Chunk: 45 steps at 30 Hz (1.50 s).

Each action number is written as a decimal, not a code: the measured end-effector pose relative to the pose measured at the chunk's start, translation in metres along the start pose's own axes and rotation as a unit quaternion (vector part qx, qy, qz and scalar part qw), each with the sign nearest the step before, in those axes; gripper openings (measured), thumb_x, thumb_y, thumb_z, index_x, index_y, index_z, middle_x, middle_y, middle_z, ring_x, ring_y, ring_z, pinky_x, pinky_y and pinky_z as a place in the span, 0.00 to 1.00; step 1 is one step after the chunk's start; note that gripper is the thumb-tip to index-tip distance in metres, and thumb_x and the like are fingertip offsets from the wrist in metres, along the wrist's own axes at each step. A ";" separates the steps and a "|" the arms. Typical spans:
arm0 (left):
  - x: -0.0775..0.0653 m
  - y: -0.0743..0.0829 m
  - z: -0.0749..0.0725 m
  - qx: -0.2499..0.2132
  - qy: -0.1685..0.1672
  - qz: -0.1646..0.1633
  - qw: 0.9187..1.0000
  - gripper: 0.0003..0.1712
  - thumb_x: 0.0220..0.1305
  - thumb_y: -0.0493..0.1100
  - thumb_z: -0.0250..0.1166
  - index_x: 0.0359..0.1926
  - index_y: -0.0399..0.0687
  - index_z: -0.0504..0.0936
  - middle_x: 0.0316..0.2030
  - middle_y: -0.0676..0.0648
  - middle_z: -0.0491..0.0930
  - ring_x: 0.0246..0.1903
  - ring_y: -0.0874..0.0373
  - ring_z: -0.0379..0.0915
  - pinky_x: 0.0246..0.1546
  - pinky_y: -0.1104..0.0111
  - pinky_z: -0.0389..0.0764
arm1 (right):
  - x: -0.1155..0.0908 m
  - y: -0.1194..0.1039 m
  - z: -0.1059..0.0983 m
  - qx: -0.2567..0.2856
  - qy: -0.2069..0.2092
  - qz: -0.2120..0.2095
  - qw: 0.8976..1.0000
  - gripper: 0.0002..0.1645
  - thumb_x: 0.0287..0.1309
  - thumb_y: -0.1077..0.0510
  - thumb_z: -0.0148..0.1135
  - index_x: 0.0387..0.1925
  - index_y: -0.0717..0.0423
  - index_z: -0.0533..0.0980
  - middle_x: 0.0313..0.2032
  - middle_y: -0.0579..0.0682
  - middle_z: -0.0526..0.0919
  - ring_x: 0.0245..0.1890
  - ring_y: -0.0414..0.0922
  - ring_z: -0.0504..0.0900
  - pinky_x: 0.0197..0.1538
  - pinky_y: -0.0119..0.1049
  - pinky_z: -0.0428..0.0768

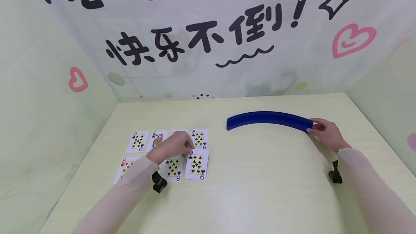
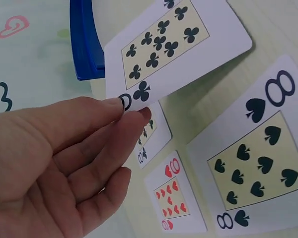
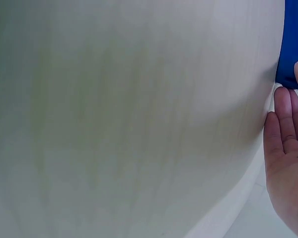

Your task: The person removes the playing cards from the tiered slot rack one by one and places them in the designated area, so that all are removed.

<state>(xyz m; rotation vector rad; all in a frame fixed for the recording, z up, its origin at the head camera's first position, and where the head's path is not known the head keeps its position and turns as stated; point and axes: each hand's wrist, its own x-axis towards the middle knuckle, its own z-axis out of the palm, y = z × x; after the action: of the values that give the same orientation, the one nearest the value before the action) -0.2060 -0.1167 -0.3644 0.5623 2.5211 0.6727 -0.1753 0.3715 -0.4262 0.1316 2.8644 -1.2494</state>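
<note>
Between thumb and fingertips my left hand (image 2: 84, 153) pinches a nine of clubs (image 1: 196, 164) by its corner. In the left wrist view that card is tilted, with an edge lifted off the table. Beside it lies an eight of spades (image 1: 173, 168); behind it are an eight of clubs (image 1: 199, 139) and a nine of hearts (image 2: 172, 199), which the hand partly covers in the head view. My right hand (image 1: 328, 135) holds the right end of a curved blue card holder (image 1: 263, 117), thumb on one side and fingers on the other. No cards are seen in its groove.
Further left lie a nine of spades (image 1: 138, 141), a queen (image 1: 157, 140) and an eight of hearts (image 1: 126, 168), partly under the left sleeve. The pale wooden table (image 1: 256, 176) meets a printed cloth wall (image 1: 182, 78) at its back and cloth on both sides.
</note>
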 end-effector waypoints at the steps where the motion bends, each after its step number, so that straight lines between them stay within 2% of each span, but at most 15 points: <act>1: 0.000 -0.002 0.002 0.005 0.009 -0.001 1.000 0.04 0.54 0.31 0.64 0.33 0.39 0.83 0.25 0.50 0.78 0.23 0.59 0.75 0.27 0.70 0.76 | 0.000 0.000 0.000 0.000 0.000 0.000 1.000 0.30 0.61 0.56 0.57 0.59 0.70 0.63 0.43 0.66 0.73 0.39 0.53 0.72 0.31 0.27 0.74; 8: -0.001 -0.014 0.015 0.041 0.058 -0.011 0.997 0.03 0.52 0.33 0.67 0.28 0.44 0.85 0.26 0.53 0.78 0.24 0.62 0.71 0.29 0.70 0.74 | 0.001 0.001 0.001 0.003 -0.001 0.005 1.000 0.30 0.61 0.56 0.57 0.59 0.69 0.64 0.43 0.66 0.73 0.39 0.54 0.72 0.32 0.27 0.73; 21: 0.004 -0.027 0.031 0.000 0.103 -0.020 0.994 0.04 0.48 0.30 0.68 0.26 0.42 0.84 0.23 0.53 0.76 0.23 0.61 0.71 0.26 0.71 0.74 | 0.001 -0.001 0.002 0.003 0.003 0.002 1.000 0.30 0.61 0.55 0.57 0.59 0.70 0.63 0.42 0.66 0.73 0.39 0.54 0.72 0.32 0.26 0.73; 32: 0.003 -0.028 0.034 0.007 0.113 -0.018 0.993 0.05 0.47 0.30 0.69 0.26 0.42 0.83 0.23 0.52 0.76 0.24 0.61 0.71 0.27 0.71 0.74 | 0.001 -0.001 0.002 -0.003 0.003 0.001 1.000 0.29 0.61 0.57 0.57 0.58 0.70 0.64 0.42 0.66 0.73 0.39 0.54 0.72 0.31 0.26 0.73; 45: 0.005 -0.029 0.034 0.013 0.110 -0.013 0.994 0.05 0.48 0.30 0.68 0.26 0.42 0.83 0.24 0.52 0.76 0.24 0.62 0.71 0.26 0.72 0.74 | 0.000 -0.001 0.001 -0.010 0.003 -0.005 1.000 0.28 0.61 0.57 0.57 0.58 0.69 0.64 0.41 0.66 0.74 0.37 0.53 0.72 0.31 0.27 0.72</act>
<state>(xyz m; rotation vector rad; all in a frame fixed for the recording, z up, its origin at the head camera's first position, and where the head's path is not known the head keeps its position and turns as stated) -0.1995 -0.1248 -0.4080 0.4862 2.7401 0.7286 -0.1753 0.3705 -0.4264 0.1220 2.8854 -1.2248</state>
